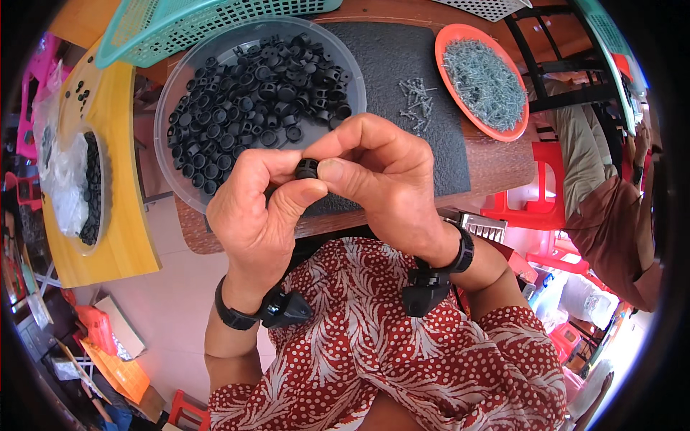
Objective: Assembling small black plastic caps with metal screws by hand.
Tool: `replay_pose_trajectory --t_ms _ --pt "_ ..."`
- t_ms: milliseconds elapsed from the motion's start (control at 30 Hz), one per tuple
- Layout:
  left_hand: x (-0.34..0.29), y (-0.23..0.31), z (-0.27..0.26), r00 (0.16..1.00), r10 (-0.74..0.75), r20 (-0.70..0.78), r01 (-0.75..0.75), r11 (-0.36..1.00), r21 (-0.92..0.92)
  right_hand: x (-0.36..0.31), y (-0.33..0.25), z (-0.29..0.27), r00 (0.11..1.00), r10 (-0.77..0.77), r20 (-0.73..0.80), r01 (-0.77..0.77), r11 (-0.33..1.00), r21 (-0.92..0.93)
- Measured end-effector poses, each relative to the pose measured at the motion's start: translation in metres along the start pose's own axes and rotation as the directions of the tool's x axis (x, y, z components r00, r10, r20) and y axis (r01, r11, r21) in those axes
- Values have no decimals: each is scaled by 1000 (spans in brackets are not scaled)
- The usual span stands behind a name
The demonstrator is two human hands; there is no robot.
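Between my two hands, just in front of the clear plastic tub, is a small round black plastic part [307, 169]. My left hand [255, 205] pinches it with thumb and forefinger from the left. From the right, the thumb and fingertips of my right hand [384, 176] press on it. Many similar black cap-like parts [251, 97] fill most of the tub [164, 136], which stands behind my hands. A dark textured mat [374, 57] lies beside it, with a small pile of loose screws [417, 104]. Further right, an orange plate [440, 54] bears a heap of silver screws [485, 82].
A green basket [144, 36] stands behind the tub. On the left, a yellow table [122, 244] carries a plastic bag [68, 179] and another container of black parts [92, 194]. Red stools [550, 194] and another person [611, 223] are on the right.
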State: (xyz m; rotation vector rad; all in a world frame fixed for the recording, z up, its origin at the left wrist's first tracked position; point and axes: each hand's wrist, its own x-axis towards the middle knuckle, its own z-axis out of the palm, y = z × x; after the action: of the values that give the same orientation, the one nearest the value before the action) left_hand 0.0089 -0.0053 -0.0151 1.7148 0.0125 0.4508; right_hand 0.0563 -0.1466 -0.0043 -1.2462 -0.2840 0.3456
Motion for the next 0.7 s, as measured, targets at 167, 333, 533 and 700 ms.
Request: replay_pose_trajectory --t_ms 167,333,533,700 --pt "4 -9 -5 972 224 73 -232 964 128 -3 -4 -3 995 83 50 -85 996 33" --pt "4 -5 -6 968 218 127 -240 951 193 -6 -6 -8 992 108 62 -107 994 -23" --pt "7 28 6 922 -339 189 388 813 -434 -4 -15 -23 965 -151 212 216 921 -326" --pt "19 44 8 858 -480 181 511 773 -375 4 -16 -20 852 -441 280 522 695 -494"
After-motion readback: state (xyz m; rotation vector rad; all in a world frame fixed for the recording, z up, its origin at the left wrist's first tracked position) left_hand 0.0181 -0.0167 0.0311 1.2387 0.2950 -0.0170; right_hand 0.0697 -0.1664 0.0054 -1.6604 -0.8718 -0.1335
